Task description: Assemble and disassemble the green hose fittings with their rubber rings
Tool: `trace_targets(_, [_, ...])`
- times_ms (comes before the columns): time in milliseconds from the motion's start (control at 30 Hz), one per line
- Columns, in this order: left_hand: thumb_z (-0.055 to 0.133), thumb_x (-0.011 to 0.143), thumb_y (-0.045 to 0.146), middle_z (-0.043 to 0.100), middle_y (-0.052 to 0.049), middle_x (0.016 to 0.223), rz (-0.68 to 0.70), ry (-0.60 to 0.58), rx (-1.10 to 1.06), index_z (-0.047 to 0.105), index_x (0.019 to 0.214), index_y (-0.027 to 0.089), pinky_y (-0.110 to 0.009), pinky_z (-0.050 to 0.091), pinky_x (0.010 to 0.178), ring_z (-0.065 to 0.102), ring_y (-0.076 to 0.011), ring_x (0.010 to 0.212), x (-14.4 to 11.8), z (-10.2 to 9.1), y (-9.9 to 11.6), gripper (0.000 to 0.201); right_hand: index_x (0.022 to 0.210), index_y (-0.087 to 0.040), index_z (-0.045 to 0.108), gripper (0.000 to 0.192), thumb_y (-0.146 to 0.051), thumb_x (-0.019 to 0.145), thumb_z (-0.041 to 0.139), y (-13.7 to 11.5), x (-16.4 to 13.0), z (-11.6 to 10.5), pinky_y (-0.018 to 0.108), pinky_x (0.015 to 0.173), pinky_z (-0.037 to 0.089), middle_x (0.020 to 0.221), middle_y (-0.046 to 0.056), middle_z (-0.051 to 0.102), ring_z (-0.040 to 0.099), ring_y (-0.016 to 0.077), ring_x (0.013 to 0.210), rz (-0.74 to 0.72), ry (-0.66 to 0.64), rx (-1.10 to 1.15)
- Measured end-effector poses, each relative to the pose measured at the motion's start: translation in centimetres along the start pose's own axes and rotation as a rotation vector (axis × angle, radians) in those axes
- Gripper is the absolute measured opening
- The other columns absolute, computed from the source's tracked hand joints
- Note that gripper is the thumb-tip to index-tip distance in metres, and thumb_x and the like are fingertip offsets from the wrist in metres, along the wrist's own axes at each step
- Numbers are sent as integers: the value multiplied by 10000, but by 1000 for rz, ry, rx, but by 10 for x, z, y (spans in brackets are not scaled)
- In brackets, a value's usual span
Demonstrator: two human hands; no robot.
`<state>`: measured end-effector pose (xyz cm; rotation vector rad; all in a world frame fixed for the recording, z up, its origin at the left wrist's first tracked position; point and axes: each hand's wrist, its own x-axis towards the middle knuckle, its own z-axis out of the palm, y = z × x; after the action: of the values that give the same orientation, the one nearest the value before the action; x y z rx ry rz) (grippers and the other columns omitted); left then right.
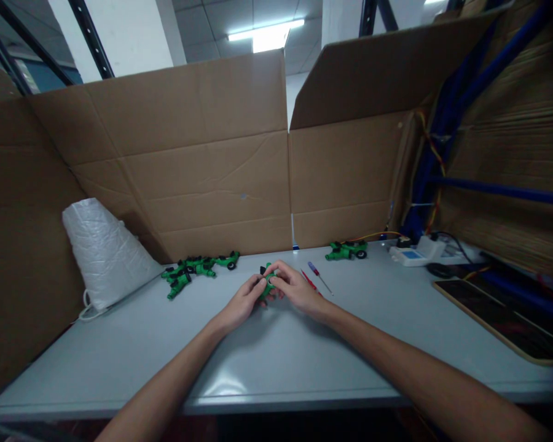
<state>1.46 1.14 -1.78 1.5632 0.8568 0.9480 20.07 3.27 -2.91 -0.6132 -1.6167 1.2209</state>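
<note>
Over the middle of the table, both my hands hold a small green toy car [268, 286] with black parts. My left hand [243, 301] pinches it from the left, thumb against its side. My right hand [300, 293] closes on it from the right, its fingers curled over the top. Much of the toy is hidden behind my fingers. Just beyond my right hand lie a screwdriver [314, 269] with a red and blue handle and a thin red tool [309, 280], whose kind I cannot make out.
Several similar green toys [198, 266] lie in a cluster at the back left; another green toy [346, 250] sits at the back right. A white padded bag [105, 255] stands left. A power strip [417, 253] and a dark flat panel [502, 316] are right. Cardboard walls [212, 178] enclose the table [276, 362].
</note>
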Motion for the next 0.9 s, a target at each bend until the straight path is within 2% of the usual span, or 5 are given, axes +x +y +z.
trace_targets(167, [645, 959, 617, 669, -63, 997, 41, -32, 10, 610, 1113, 158, -277, 483, 742, 635, -186, 889, 3, -2, -2, 485, 1017, -234, 573, 234, -440, 921, 632, -4, -1, 3, 260, 598, 450, 765, -40, 568, 574, 148, 673, 67, 3, 50])
trace_targets(300, [669, 940, 626, 649, -49, 970, 73, -18, 41, 601, 1050, 161, -278, 492, 763, 630, -179, 877, 5, -4, -4, 482, 1017, -235, 563, 233, -446, 932, 614, -7, -2, 3, 265, 621, 458, 798, -31, 580, 575, 151, 700, 29, -29, 39])
trace_targets(567, [610, 959, 663, 655, -44, 916, 43, 26, 91, 625, 1189, 149, -269, 462, 689, 585, -147, 751, 4, -6, -9, 563, 1109, -239, 574, 270, -475, 979, 595, 1, -1, -4, 238, 553, 412, 807, -26, 580, 518, 131, 635, -17, -77, -107])
trace_targets(733, [583, 986, 638, 628, -24, 875, 114, 69, 183, 630, 1111, 157, -257, 431, 668, 542, -141, 723, -1, -3, -7, 499, 1090, -238, 595, 308, -523, 972, 595, -4, -4, -1, 235, 521, 386, 691, -52, 525, 476, 127, 561, 40, -88, -76])
trace_targets(900, [575, 1001, 607, 614, -10, 865, 154, 105, 250, 627, 1092, 163, -255, 421, 651, 526, -139, 696, -1, -3, -7, 456, 1084, -234, 631, 328, -543, 987, 582, -4, -4, 0, 239, 514, 354, 654, -56, 495, 448, 124, 535, 6, -100, -91])
